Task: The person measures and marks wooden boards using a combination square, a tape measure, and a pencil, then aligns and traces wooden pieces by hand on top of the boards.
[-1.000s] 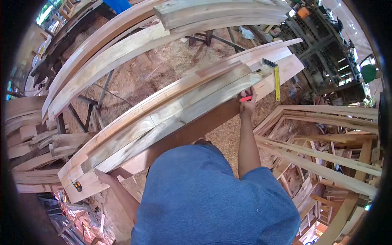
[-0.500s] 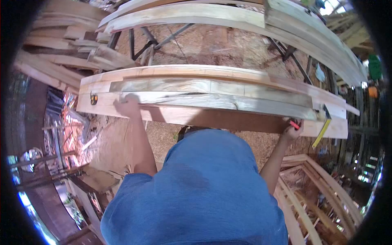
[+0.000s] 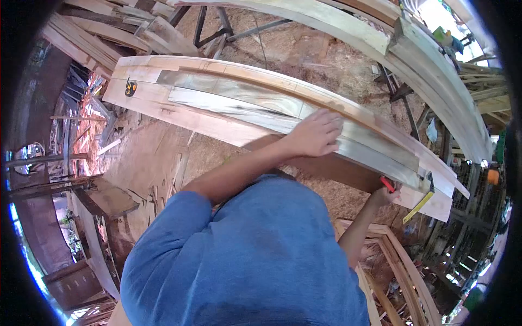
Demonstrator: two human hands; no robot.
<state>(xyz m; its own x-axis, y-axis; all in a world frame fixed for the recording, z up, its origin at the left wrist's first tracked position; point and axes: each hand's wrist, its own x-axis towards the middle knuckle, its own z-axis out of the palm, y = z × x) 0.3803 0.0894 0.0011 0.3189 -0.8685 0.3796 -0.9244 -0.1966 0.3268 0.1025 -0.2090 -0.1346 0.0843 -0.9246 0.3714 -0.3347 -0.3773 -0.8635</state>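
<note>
My left hand point(image 3: 318, 132) is over the middle of the stacked wooden boards, its fingers loosely bent and the thumb apart, with nothing visible in it. Whether it touches the wood I cannot tell. Near the right end, my right hand point(image 3: 387, 196) is closed around a red pencil-like stick point(image 3: 386, 183) at the near edge of the boards. Two narrower planks, a pale plank point(image 3: 234, 111) and a greyer plank point(image 3: 380, 140), lie side by side on a wide board point(image 3: 147, 106). A try square point(image 3: 418, 207) with a yellow blade hangs over the near edge beside my right hand.
A black and yellow tape measure point(image 3: 130, 88) sits at the wide board's left end. Beyond, long thick beams point(image 3: 435, 81) rest on metal trestles point(image 3: 212, 32). Wooden frames point(image 3: 399, 266) stand low at right. Stacked lumber point(image 3: 87, 43) fills the far left; sawdust covers the ground.
My left hand has moved from the boards' left part to their middle. My right hand still holds the red stick near the right end. The view has turned, so the boards slant down rightward.
</note>
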